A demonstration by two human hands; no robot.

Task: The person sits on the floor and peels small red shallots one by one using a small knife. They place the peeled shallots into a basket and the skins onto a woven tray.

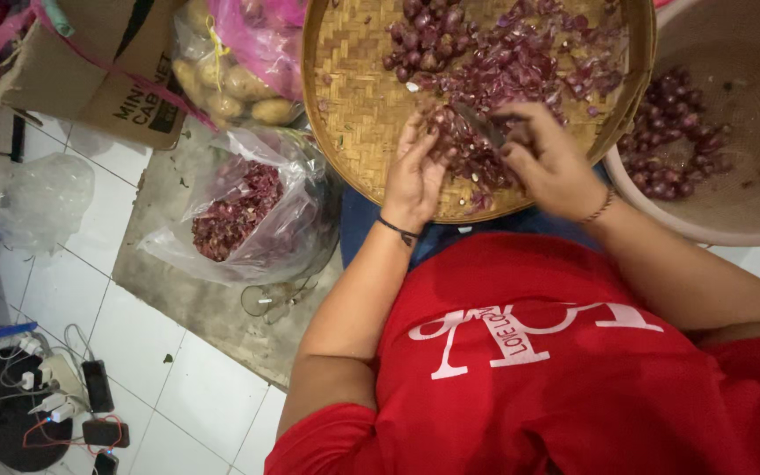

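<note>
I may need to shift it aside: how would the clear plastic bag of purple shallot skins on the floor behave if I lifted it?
The clear plastic bag of purple shallot skins would probably feel light, since it seems to hold only dry peelings. Its thin, crumpled film looks floppy, so it would likely sag. The mouth lies open, so skins could spill if it tips.

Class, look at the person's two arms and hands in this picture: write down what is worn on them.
Both arms are bare below the short sleeves of a red T-shirt with pale lettering. The left hand has a thin dark band at its wrist; the right hand has a thin beaded bracelet. No gloves.
</note>
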